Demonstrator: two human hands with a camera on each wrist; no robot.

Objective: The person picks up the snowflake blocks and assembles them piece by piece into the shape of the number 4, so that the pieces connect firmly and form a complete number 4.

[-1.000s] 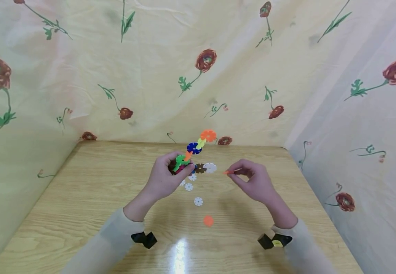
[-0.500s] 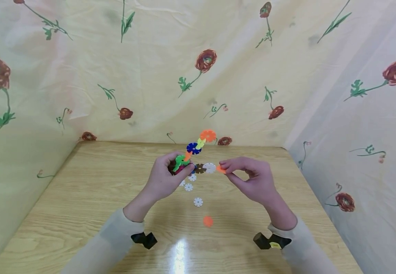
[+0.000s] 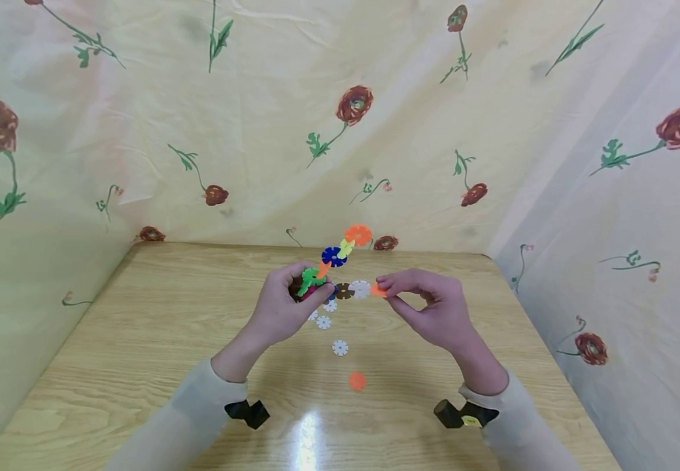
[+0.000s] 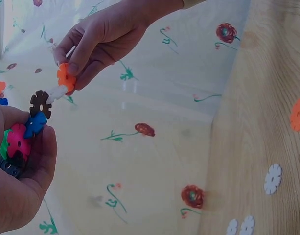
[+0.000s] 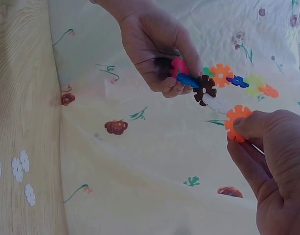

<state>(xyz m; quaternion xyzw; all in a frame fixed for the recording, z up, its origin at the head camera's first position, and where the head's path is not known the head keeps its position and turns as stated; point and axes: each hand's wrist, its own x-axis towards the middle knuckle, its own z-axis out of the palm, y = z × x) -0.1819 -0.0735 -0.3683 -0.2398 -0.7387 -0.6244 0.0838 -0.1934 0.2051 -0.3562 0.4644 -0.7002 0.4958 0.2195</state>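
My left hand (image 3: 284,304) grips a joined cluster of notched plastic discs above the table. One chain from it runs right: a pink disc (image 4: 18,141), a blue disc (image 4: 36,125), a brown disc (image 5: 205,90) and a white disc (image 3: 360,289). Another chain rises away: a green disc (image 3: 313,276), an orange one, a dark blue disc (image 3: 334,256), a yellow disc (image 3: 346,248) and an orange end disc (image 3: 358,234). Thumb and fingers of my right hand (image 3: 434,307) pinch a loose-edged orange disc (image 5: 236,122), right at the white disc's outer rim. My left fingers hide part of the cluster.
On the wooden table (image 3: 187,405) lie several white discs (image 3: 340,347) below the hands and one orange disc (image 3: 357,381) nearer the front. A flower-patterned cloth (image 3: 269,131) hangs behind the table and along both sides.
My right hand has moved slightly left, bringing the orange disc to the white disc's edge and turning its flat face into view. The left hand has stayed in place.
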